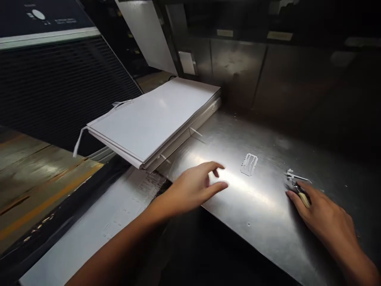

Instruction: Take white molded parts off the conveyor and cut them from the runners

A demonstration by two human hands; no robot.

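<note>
My right hand [323, 212] is closed around small nippers [303, 197] with a cream handle, low over the metal table. Just beyond the tool's tip lie thin white plastic scraps [293, 175]. Above the table's near edge, my left hand [198, 184] holds nothing, its thumb and fingers apart in a curve. To the right of that hand, a small white plastic frame [249, 164] with thin inner pieces lies flat on the metal, touched by neither hand.
A stack of large white sheets [154, 113] rests at the table's left, a loose strip [77, 143] hanging off its corner. The steel table [247, 214] ends in a near edge. A dark ribbed machine [59, 87] stands at left, and a dark-edged container [98, 222] with white material sits below.
</note>
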